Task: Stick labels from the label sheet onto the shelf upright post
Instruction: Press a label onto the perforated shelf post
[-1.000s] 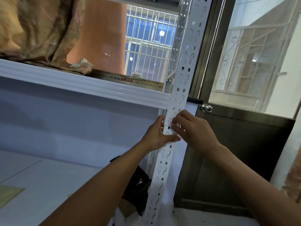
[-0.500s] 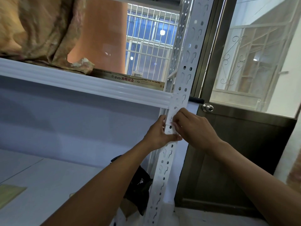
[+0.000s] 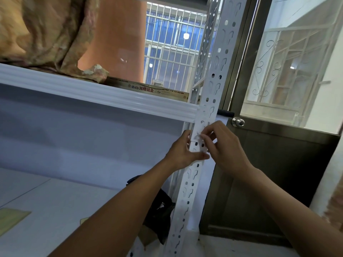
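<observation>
1. Fingers (image 3: 208,133) of my right hand (image 3: 225,147) are pinched together on a small pale label (image 3: 197,135) that lies against the front face of the shelf upright post (image 3: 207,112), just below the shelf beam.
2. Left hand (image 3: 182,153) wraps the post from its left side, thumb (image 3: 199,156) laid across the front face just under the label and the remaining fingers curled behind the post; it is closed around the post.
3. Both of my hands touch the post at nearly the same height, the right one slightly higher, and my bare forearms run down toward the bottom corners of the view.
4. I cannot tell whether the label is fully stuck down; its marks are too blurred to read.
5. Whether a label sheet is in either hand, I cannot tell.
6. White and punched with rows of keyhole slots, the post leans up through the middle of the view.
7. A white shelf beam (image 3: 92,93) meets the post just above my hands; a crumpled tan cloth (image 3: 46,34) and a flat printed box (image 3: 148,89) rest on that shelf.
8. Just right of the post stands a dark door (image 3: 269,173) with a round metal knob (image 3: 238,122), near my right hand.
9. Low behind the post, a black bag (image 3: 157,206) sits on the pale lower shelf (image 3: 55,210).
</observation>
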